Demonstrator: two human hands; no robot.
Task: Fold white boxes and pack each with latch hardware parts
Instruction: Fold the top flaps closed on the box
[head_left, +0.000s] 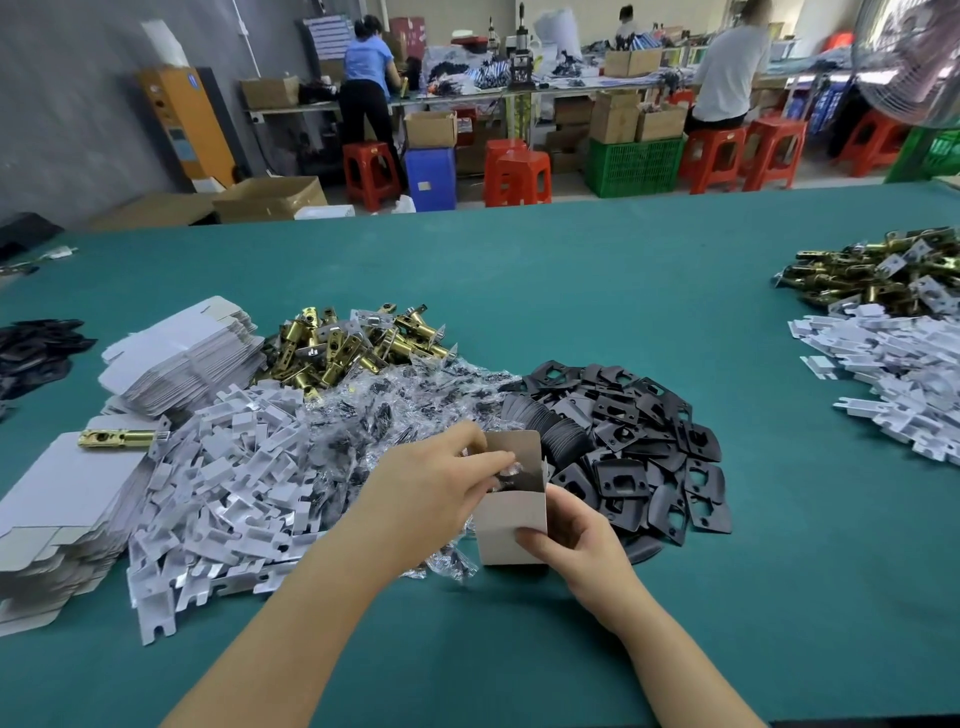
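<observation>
a folded white box (511, 525) is stood upright on the worktop (675, 597), its top open and its flap raised. it is held from the right by the right hand (571, 545), whose fingers are wrapped round its lower near corner. the left hand (441, 488) is reached in from the left over the box mouth, and a small clear bag (506, 470) of dark parts is pinched at its fingertips, partly inside the opening.

the packing step appears to be in hand: the bag is being fed into the box. what else already lies inside cannot be told.

just behind and right of the box lies a heap of black plates (639, 441); just left of it, a spread of bags (405, 405) and a heap of white inserts (234, 483). brass latches (337, 348) are piled behind those, well apart from the box, with flat box blanks (182, 358) at the far left.

next, the bag would need to be let go inside, the remaining parts added, and the flap tucked shut while the box is steadied.
</observation>
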